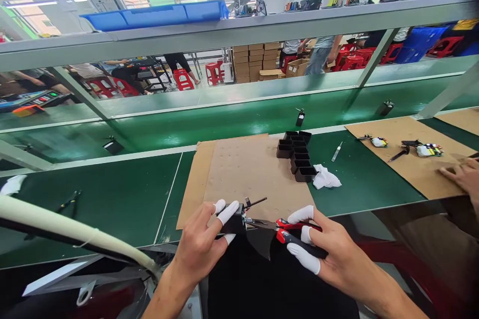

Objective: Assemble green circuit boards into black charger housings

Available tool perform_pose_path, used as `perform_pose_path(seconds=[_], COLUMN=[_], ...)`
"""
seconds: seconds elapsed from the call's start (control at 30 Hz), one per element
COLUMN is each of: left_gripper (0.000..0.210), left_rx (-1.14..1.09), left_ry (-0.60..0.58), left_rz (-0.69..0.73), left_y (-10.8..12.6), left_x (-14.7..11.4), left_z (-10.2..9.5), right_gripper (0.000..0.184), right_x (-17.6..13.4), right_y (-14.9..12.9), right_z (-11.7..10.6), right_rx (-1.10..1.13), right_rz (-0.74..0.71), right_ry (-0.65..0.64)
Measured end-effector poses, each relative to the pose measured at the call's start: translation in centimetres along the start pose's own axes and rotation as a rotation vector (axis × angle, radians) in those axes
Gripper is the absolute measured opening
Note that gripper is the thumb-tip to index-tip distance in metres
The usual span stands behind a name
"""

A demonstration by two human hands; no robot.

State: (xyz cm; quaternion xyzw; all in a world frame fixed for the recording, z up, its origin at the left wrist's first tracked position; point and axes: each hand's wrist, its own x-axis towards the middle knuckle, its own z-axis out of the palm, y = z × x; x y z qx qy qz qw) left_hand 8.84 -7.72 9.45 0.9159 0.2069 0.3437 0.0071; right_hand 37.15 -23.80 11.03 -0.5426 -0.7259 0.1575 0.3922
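Note:
My left hand [204,234], with white finger cots on its fingertips, is closed around a small black box-shaped housing [234,222]. A dark cable [258,202] and some small parts stick out of the housing's right end. In my right hand [325,246], also in white finger cots, are long-nose pliers [284,232] with red and black handles. The pliers' jaws reach the open end of the housing; what lies between the tips is too small to tell. A dark thin flap [262,244] hangs below the jaws.
On the cardboard sheet [239,169] stand several black open boxes [299,154]. Right of them lie a crumpled white tissue [326,177] and a thin tube [337,151]. Another person's hand [462,174] rests near wired assemblies [428,149]. A pale hose [75,224] crosses the lower left.

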Motion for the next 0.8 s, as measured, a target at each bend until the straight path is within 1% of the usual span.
perform_pose_path(seconds=[0.1, 0.17, 0.23, 0.3, 0.37, 0.4, 0.5, 0.57, 0.67, 0.7, 0.77, 0.8], left_gripper=[0.055, 0.049, 0.041, 0.039, 0.045, 0.051, 0.071, 0.078, 0.083, 0.084, 0.076, 0.069], left_rx=[0.025, 0.034, 0.041, 0.049, 0.058, 0.064, 0.083, 0.098, 0.136, 0.151, 0.170, 0.177], left_ry=[-0.026, -0.046, -0.055, -0.060, -0.076, -0.088, -0.127, -0.144, -0.136, -0.130, -0.116, -0.103], left_rz=[0.023, 0.030, 0.026, 0.012, -0.010, -0.021, -0.057, -0.080, -0.090, -0.085, -0.069, -0.053], left_y=[0.1, 0.1, 0.0, -0.3, -0.7, -1.0, -2.2, -3.1, -5.0, -5.6, -7.0, -7.6], left_x=[0.0, -0.1, -0.3, -0.4, -0.4, -0.4, -0.6, -0.9, -1.7, -2.0, -2.8, -3.1], left_z=[0.0, 0.0, 0.2, 0.5, 1.1, 1.4, 2.7, 3.7, 5.0, 5.4, 6.2, 6.7], right_gripper=[0.011, 0.014, 0.013, 0.004, 0.021, 0.025, 0.026, 0.031, 0.041, 0.045, 0.053, 0.051], right_x=[0.4, 0.7, 1.0, 1.5, 2.2, 2.6, 3.9, 4.5, 4.8, 4.8, 4.7, 4.7], right_y=[-0.2, -0.4, -0.6, -0.5, -0.2, 0.1, 1.4, 2.7, 4.8, 5.4, 6.1, 6.1], right_z=[0.1, 0.2, 0.2, 0.3, 0.4, 0.6, 1.5, 2.8, 5.1, 5.8, 6.6, 6.7], right_rx=[0.009, 0.009, 0.018, 0.036, 0.060, 0.076, 0.166, 0.233, 0.280, 0.285, 0.285, 0.264], right_rz=[0.023, 0.047, 0.104, 0.196, 0.277, 0.299, 0.328, 0.342, 0.309, 0.281, 0.218, 0.186], right_ry=[-0.019, -0.040, -0.058, -0.078, -0.113, -0.139, -0.213, -0.226, -0.187, -0.144, -0.028, 0.029])
